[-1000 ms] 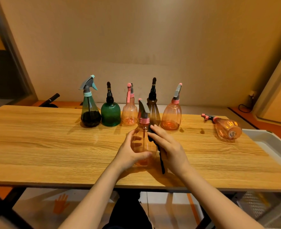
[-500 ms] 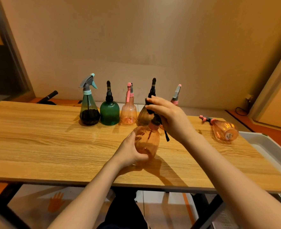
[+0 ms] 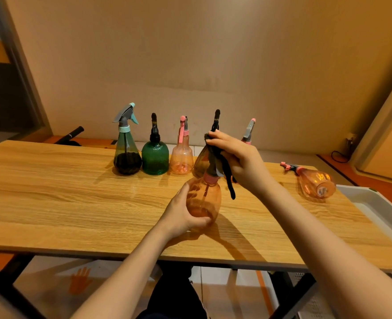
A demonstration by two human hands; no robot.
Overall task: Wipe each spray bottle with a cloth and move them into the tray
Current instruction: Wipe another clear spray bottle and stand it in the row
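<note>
A: Orange plastic is what the held bottle (image 3: pixel 203 200) is made of. It is gripped round its fat lower part by the left hand (image 3: pixel 183 214), with the fingers curled round it, and it looks lifted a little above the wooden table (image 3: pixel 52 203).

B: And the top of it?

A: The top is covered by a dark cloth (image 3: pixel 215 162). The cloth is pinched against the sprayer by the right hand (image 3: pixel 238 160), and one dark strip of it is left hanging down beside the bottle.

B: Where are the other bottles kept?

A: A row is seen at the back of the table: a grey-blue bottle (image 3: pixel 127 148), a green bottle (image 3: pixel 155 155), a pink bottle (image 3: pixel 181 155), a brown bottle (image 3: pixel 202 161) partly hidden by the cloth, and one more whose pink and grey sprayer (image 3: pixel 248 132) is all that can be seen past the right hand.

B: Is one lying down?

A: Yes. A peach bottle (image 3: pixel 316 181) is laid on its side near the right end of the table, just beside the white tray (image 3: pixel 374 203).
</note>
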